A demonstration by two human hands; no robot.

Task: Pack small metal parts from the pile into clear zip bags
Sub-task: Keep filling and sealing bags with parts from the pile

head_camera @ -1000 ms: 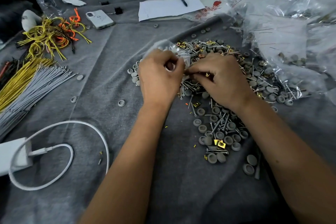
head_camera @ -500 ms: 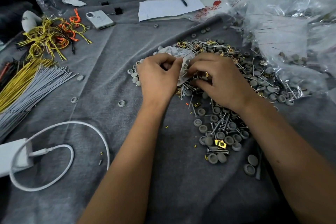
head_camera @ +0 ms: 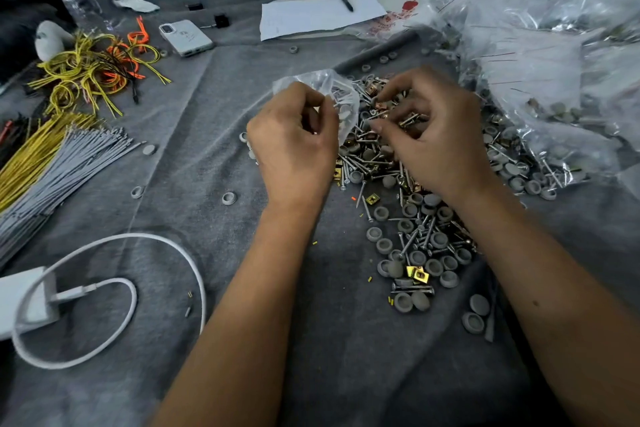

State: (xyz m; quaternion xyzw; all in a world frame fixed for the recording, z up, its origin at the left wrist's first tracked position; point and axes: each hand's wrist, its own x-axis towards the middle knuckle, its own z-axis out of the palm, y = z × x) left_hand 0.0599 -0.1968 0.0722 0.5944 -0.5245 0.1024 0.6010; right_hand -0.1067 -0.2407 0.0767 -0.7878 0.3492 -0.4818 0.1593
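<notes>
While my left hand (head_camera: 294,142) pinches the small crumpled clear zip bag (head_camera: 332,94) between thumb and curled fingers, the bag stands up from my knuckles with its mouth turned right toward the pile of silver screws, grey round caps and brass square clips (head_camera: 412,211). That pile stretches across the grey cloth-covered counter (head_camera: 214,114), its long axis running from the far bags toward me. Through the bag's wrinkled film I see a few screws and a grey cap. My right hand (head_camera: 436,135) hovers arched over the pile's far end, fingers curled, thumb and forefinger pinching a small brass clip (head_camera: 381,103) just beside the bag's mouth. Both forearms reach forward, wrists close together. Large clear plastic bags (head_camera: 540,55) lie heaped at right.
</notes>
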